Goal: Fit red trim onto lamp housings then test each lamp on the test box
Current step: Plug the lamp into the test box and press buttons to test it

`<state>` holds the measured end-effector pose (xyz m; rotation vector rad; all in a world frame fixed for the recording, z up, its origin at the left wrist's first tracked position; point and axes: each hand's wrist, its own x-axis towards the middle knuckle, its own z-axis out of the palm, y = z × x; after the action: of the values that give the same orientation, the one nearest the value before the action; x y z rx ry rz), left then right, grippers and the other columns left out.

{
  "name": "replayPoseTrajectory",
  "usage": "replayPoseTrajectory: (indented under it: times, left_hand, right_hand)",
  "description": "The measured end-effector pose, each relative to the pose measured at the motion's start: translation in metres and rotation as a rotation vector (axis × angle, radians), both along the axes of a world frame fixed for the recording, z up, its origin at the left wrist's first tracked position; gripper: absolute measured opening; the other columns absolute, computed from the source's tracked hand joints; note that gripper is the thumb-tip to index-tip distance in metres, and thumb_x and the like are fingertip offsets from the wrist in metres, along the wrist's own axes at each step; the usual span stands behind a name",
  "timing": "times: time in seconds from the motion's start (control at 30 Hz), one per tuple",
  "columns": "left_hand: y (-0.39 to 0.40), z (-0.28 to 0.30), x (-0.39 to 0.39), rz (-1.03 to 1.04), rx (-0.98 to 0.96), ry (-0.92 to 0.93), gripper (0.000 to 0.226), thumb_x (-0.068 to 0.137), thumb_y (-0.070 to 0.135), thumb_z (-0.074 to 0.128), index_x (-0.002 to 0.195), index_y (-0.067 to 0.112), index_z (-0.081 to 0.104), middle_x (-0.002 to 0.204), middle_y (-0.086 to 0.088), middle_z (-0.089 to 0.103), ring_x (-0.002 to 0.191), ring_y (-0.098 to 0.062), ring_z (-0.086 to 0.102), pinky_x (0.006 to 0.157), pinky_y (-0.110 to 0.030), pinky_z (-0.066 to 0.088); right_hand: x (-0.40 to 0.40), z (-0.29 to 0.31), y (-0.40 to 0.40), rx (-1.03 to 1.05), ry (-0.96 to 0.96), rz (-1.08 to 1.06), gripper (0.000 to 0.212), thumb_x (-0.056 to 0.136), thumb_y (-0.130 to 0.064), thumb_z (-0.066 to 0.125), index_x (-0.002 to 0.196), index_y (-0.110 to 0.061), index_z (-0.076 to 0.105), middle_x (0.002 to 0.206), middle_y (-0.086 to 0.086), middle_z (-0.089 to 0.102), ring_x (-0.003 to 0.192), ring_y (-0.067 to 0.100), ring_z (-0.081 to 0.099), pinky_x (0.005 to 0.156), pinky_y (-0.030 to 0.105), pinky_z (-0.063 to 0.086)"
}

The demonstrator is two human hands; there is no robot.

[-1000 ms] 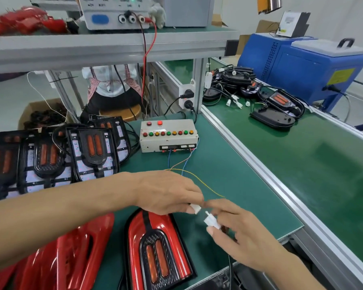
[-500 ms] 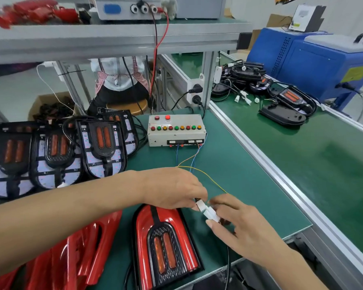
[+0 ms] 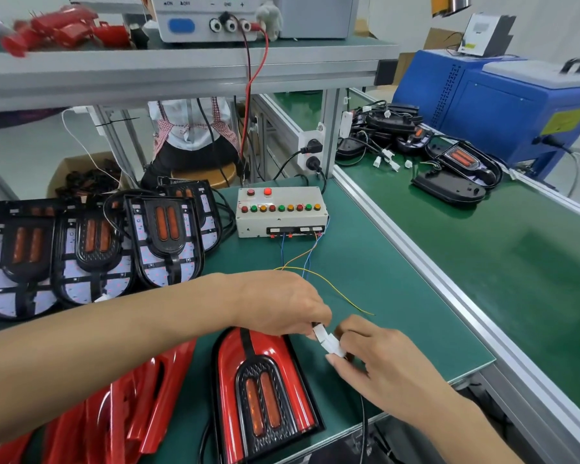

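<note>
A lamp with red trim fitted [image 3: 265,393] lies on the green mat in front of me. Just right of its top, my left hand [image 3: 282,304] pinches the white test-box plug [image 3: 318,330] and my right hand [image 3: 375,360] pinches the lamp's white connector [image 3: 335,347]; the two white parts touch end to end. Thin blue, orange and yellow wires [image 3: 302,262] run from the plug back to the beige test box [image 3: 280,212], where one red light glows on top. Loose red trim pieces [image 3: 121,420] lie at the lower left.
Several untrimmed black lamp housings [image 3: 91,249] are lined up at the left. A conveyor belt [image 3: 482,262] runs along the right with more lamps [image 3: 456,169] and a blue machine [image 3: 503,108]. A power supply [image 3: 208,18] sits on the shelf above. Another person sits behind the bench.
The two white connectors, a small gap apart a second ago, have been brought together and now touch. My view has shifted slightly down and left.
</note>
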<state>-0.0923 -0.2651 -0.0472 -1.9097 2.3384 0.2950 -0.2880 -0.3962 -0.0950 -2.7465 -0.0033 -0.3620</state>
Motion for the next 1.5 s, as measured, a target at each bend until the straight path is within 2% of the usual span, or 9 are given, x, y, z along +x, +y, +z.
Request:
replayPoseTrajectory:
  times: [0.13, 0.23, 0.4, 0.57, 0.87, 1.13, 1.3, 1.5]
  left_hand:
    - [-0.0010, -0.0011, 0.0005, 0.003, -0.017, 0.033, 0.023, 0.105, 0.025, 0.055, 0.118, 0.008, 0.062, 0.103, -0.008, 0.068, 0.098, -0.030, 0.060, 0.085, -0.044, 0.046]
    - [-0.0012, -0.0008, 0.0011, 0.016, -0.040, 0.078, 0.021, 0.104, 0.025, 0.056, 0.117, 0.009, 0.063, 0.100, -0.006, 0.067, 0.096, -0.028, 0.059, 0.083, -0.043, 0.047]
    - [-0.0003, 0.0017, 0.0035, 0.035, -0.082, 0.116, 0.021, 0.103, 0.024, 0.059, 0.115, 0.008, 0.065, 0.098, -0.006, 0.068, 0.094, -0.027, 0.058, 0.082, -0.040, 0.046]
    - [-0.0023, 0.0019, -0.0005, 0.039, -0.049, 0.086, 0.022, 0.103, 0.027, 0.057, 0.114, 0.010, 0.064, 0.101, -0.006, 0.067, 0.097, -0.028, 0.058, 0.083, -0.042, 0.046]
    - [-0.0026, 0.0022, -0.0025, 0.040, -0.034, 0.067, 0.021, 0.103, 0.026, 0.058, 0.116, 0.011, 0.064, 0.101, -0.006, 0.067, 0.098, -0.027, 0.059, 0.083, -0.040, 0.045]
    - [-0.0042, 0.0025, -0.0022, 0.049, -0.049, 0.079, 0.022, 0.103, 0.027, 0.058, 0.114, 0.010, 0.064, 0.099, -0.005, 0.068, 0.095, -0.027, 0.058, 0.082, -0.041, 0.046]
    - [-0.0044, 0.0036, -0.0028, 0.051, -0.047, 0.091, 0.022, 0.102, 0.026, 0.060, 0.115, 0.009, 0.065, 0.098, -0.006, 0.068, 0.095, -0.028, 0.059, 0.082, -0.040, 0.046]
    - [-0.0069, 0.0045, -0.0034, 0.068, -0.013, 0.055, 0.025, 0.103, 0.029, 0.058, 0.118, 0.010, 0.063, 0.102, -0.007, 0.069, 0.099, -0.028, 0.060, 0.084, -0.039, 0.045]
  right_hand:
    - [-0.0008, -0.0018, -0.0008, -0.005, -0.040, -0.020, 0.036, 0.097, -0.042, 0.054, 0.072, -0.016, 0.058, 0.092, -0.009, 0.058, 0.055, 0.018, 0.029, 0.047, 0.035, 0.042]
    - [-0.0023, -0.0040, -0.0022, 0.023, -0.078, -0.041, 0.029, 0.095, -0.031, 0.067, 0.073, -0.015, 0.058, 0.092, -0.009, 0.058, 0.054, 0.015, 0.029, 0.046, 0.033, 0.040]
    - [-0.0042, -0.0046, -0.0008, 0.042, -0.130, -0.057, 0.036, 0.096, -0.041, 0.055, 0.070, -0.015, 0.057, 0.091, -0.011, 0.059, 0.053, 0.015, 0.029, 0.046, 0.031, 0.038]
    - [-0.0023, -0.0063, 0.0001, 0.009, -0.138, -0.080, 0.038, 0.095, -0.043, 0.054, 0.069, -0.014, 0.057, 0.088, -0.010, 0.059, 0.052, 0.020, 0.030, 0.044, 0.032, 0.039]
    - [-0.0015, -0.0073, 0.0015, -0.052, -0.137, -0.081, 0.041, 0.095, -0.043, 0.051, 0.068, -0.014, 0.059, 0.085, -0.009, 0.058, 0.044, 0.019, 0.036, 0.041, 0.032, 0.040]
    - [-0.0032, -0.0079, -0.0013, -0.016, -0.115, -0.088, 0.033, 0.093, -0.033, 0.070, 0.069, -0.015, 0.058, 0.084, -0.008, 0.058, 0.046, 0.020, 0.039, 0.042, 0.032, 0.040]
    - [-0.0029, -0.0079, 0.0005, -0.029, -0.139, -0.108, 0.040, 0.095, -0.043, 0.053, 0.068, -0.014, 0.059, 0.081, -0.007, 0.058, 0.043, 0.022, 0.041, 0.040, 0.033, 0.042]
    - [-0.0031, -0.0064, 0.0054, -0.091, -0.148, -0.081, 0.040, 0.095, -0.044, 0.051, 0.068, -0.015, 0.061, 0.080, -0.007, 0.058, 0.041, 0.020, 0.041, 0.037, 0.031, 0.040]
